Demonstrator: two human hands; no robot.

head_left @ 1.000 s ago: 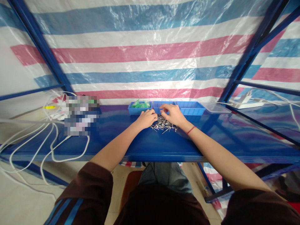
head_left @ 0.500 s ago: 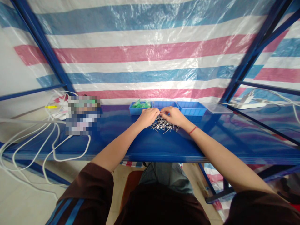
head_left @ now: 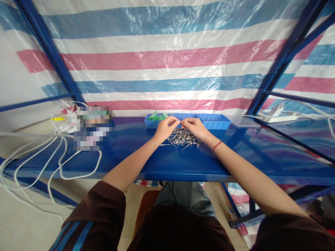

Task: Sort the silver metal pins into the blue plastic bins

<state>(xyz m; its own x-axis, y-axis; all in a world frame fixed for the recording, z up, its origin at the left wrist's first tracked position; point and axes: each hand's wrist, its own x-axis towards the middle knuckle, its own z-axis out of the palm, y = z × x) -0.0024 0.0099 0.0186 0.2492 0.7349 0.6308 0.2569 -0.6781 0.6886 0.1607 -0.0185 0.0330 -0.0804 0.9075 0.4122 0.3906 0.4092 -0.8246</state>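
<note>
A heap of small silvery blind rivets with thin pins lies on the blue table, just below and between my hands. My left hand is pinched at the heap's upper left edge. Opposite it, my right hand is also pinched, its fingertips almost meeting the left ones. Whatever is between the fingertips is too small to make out. Behind the hands stands a row of blue bins: the left bin contains green plastic, the middle bin is partly hidden by my hands, and the right bin appears empty.
White cables loop over the table's left side and hang past its front edge, beside a blurred-out patch. A clear plastic lid and a white power strip lie at the right. Blue metal posts frame the striped sheet.
Both hands have risen slightly off the heap, fingertips still close together. More of the rivets shows, and one rivet now lies apart at the heap's left.
</note>
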